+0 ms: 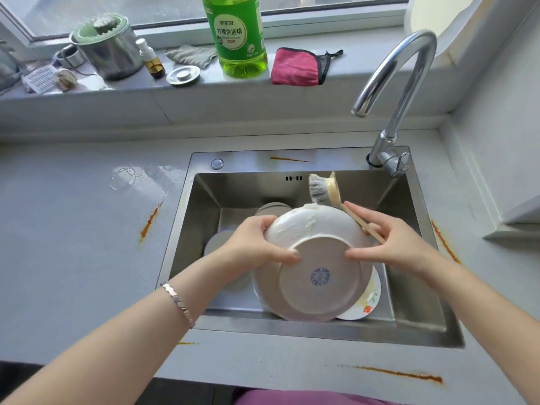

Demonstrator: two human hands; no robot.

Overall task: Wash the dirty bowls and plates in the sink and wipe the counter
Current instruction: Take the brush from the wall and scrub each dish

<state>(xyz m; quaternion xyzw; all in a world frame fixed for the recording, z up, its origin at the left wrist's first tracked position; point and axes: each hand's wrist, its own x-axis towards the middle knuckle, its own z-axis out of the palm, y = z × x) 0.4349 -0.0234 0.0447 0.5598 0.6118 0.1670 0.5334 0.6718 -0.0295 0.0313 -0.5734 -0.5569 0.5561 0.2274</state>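
A white bowl (315, 258) is held upside down over the steel sink (318, 331), its base with a blue stamp facing me and soap foam on its side. My left hand (260, 244) grips the bowl's left rim. My right hand (391, 241) holds the wooden handle of a dish brush (324, 190) while its thumb presses the bowl's base. The bristle head points up behind the bowl. Under the bowl lies a plate with a fruit print (368, 302). Grey dishes (219, 244) sit in the sink at left.
Orange-brown stains streak the grey counter (73, 258) at left (150, 220), front right (400, 374) and right of the sink. A wet patch (137, 179) lies left of the sink. The faucet (391, 112) arches at back right. The sill holds green detergent (236, 36), a pink cloth (298, 67) and a metal pot (108, 51).
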